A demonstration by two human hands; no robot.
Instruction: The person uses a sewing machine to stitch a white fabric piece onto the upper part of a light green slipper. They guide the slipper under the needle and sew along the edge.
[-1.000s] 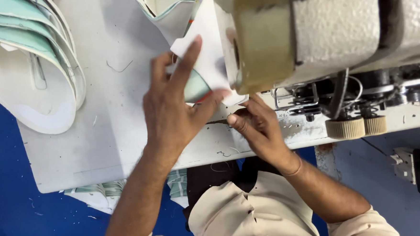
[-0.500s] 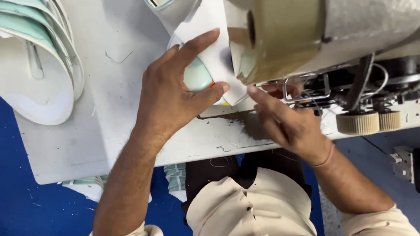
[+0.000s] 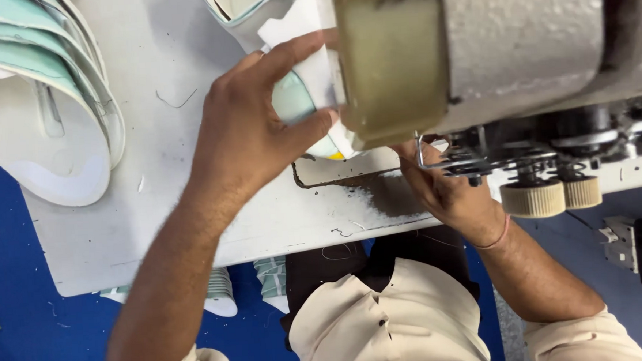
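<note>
L hand (image 3: 249,137): centre frame, fingers spread, grip pinching the white-and-mint fabric piece (image 3: 303,93) btwn thumb and forefinger, right at the machine head.
Fabric piece: upper centre, folded, one end tucked under the sewing machine (image 3: 504,46), the rest trailing toward top edge.
R hand (image 3: 442,189): centre-right, under the machine arm, fingertips hidden behind the metal parts; can't tell if my grip there is clenched or released.
Worktop (image 3: 161,211): pale grey, thread scraps and dark lint near the plate cut-out at centre.
Stack (image 3: 39,107): upper left, curved mint/white pieces piled, well apart from my hands.
Thread spools (image 3: 549,194): two ribbed cream ones, right of centre, just beside my R wrist.
Doing it well, imo: keep L fingers flat and clear of the needle zone, hold the fold edge square w/ light tension, let R steady from the near side, don't drag the cloth sideways.
</note>
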